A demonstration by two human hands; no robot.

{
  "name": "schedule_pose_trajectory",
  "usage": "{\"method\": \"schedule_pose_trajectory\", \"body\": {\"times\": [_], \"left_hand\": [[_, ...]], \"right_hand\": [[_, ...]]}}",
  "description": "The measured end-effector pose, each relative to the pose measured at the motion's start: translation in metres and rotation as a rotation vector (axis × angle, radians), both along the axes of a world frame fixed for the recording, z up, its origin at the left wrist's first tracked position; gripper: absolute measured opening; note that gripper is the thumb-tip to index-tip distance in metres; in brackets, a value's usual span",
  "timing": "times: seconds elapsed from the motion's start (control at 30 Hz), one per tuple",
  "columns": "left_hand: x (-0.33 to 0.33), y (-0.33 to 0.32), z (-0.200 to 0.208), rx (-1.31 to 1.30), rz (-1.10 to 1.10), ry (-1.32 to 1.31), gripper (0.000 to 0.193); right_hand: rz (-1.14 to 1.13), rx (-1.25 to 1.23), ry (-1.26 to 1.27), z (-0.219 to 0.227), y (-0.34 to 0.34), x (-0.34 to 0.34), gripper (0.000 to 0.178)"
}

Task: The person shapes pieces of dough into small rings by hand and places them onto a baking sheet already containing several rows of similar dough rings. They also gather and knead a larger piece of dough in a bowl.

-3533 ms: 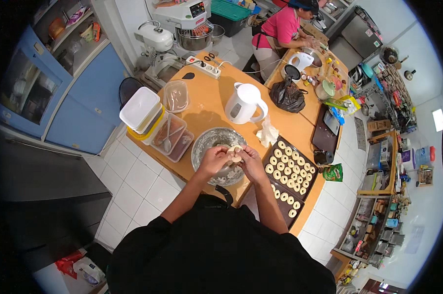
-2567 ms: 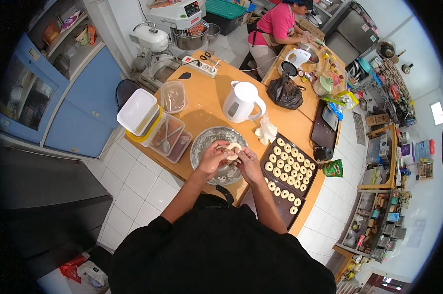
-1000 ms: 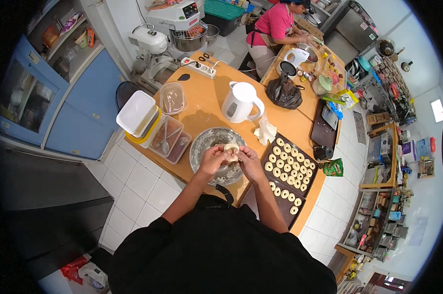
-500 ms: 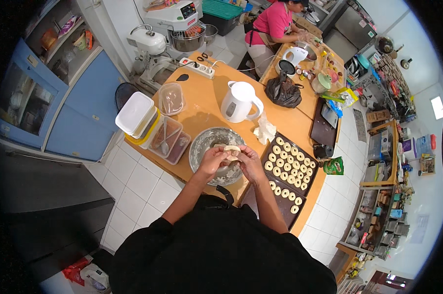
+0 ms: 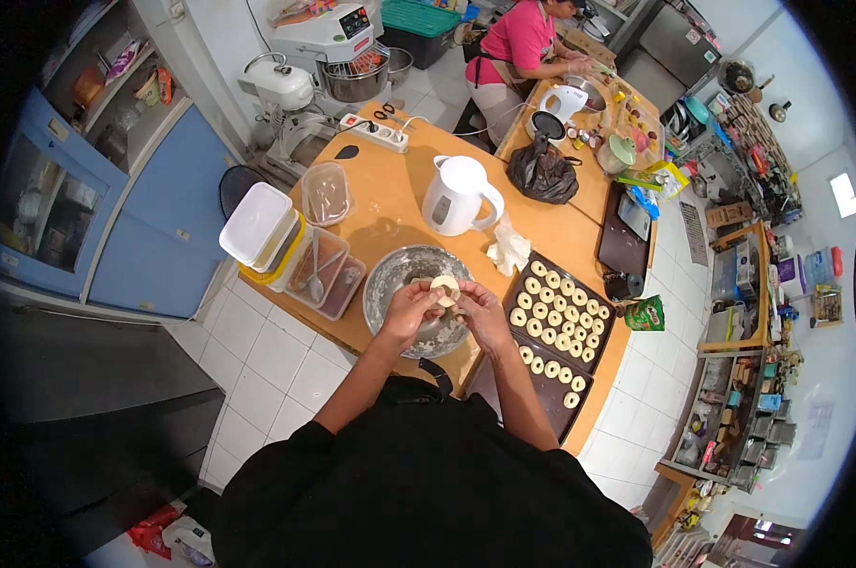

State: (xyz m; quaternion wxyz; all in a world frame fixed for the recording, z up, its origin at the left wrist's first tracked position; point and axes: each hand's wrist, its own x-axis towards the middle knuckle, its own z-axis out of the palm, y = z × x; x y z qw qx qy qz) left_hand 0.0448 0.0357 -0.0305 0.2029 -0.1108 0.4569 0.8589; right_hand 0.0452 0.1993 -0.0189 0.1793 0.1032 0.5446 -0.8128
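The dough (image 5: 443,282) looks smooth and matt; the metal mixing bowl (image 5: 381,290) is rough with pale residue. The electric kettle (image 5: 458,189) is smooth plastic, the black bag (image 5: 542,180) glossy, crinkled plastic.

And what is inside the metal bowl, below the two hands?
Whitish residue coats the inner wall of the metal bowl in patches. The left fingers and right fingers hold pale dough over it, covering part of the inside; I cannot tell what lies there.
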Motion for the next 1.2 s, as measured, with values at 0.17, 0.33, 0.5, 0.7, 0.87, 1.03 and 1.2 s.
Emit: {"method": "schedule_pose_trajectory", "body": {"times": [0.17, 0.33, 0.5, 0.7, 0.87, 1.03, 1.2], "left_hand": [[0.000, 0.003, 0.001, -0.055, 0.031, 0.046, 0.027], [-0.001, 0.014, 0.002, -0.247, -0.035, 0.216, 0.030], [0.000, 0.021, -0.004, -0.207, -0.081, 0.134, 0.031], [0.002, 0.041, -0.011, -0.202, -0.138, 0.136, 0.032], [0.006, 0.058, -0.024, -0.205, -0.199, 0.115, 0.033], [0.011, 0.086, -0.021, -0.174, -0.242, 0.100, 0.031], [0.012, 0.116, -0.033, -0.230, -0.371, 0.135, 0.030]], "right_hand": [[-0.006, 0.159, 0.067, 0.007, 0.002, 0.004, 0.023], [-0.086, 0.158, 0.085, 0.002, 0.015, 0.012, 0.023], [-0.204, 0.152, 0.058, -0.011, 0.021, 0.024, 0.029], [-0.261, 0.120, 0.038, -0.026, 0.041, 0.037, 0.027], [-0.401, 0.202, 0.064, -0.028, 0.051, 0.047, 0.024], [-0.526, 0.286, 0.022, -0.036, 0.067, 0.062, 0.023], [-0.680, 0.223, 0.103, -0.054, 0.085, 0.077, 0.022]]}}
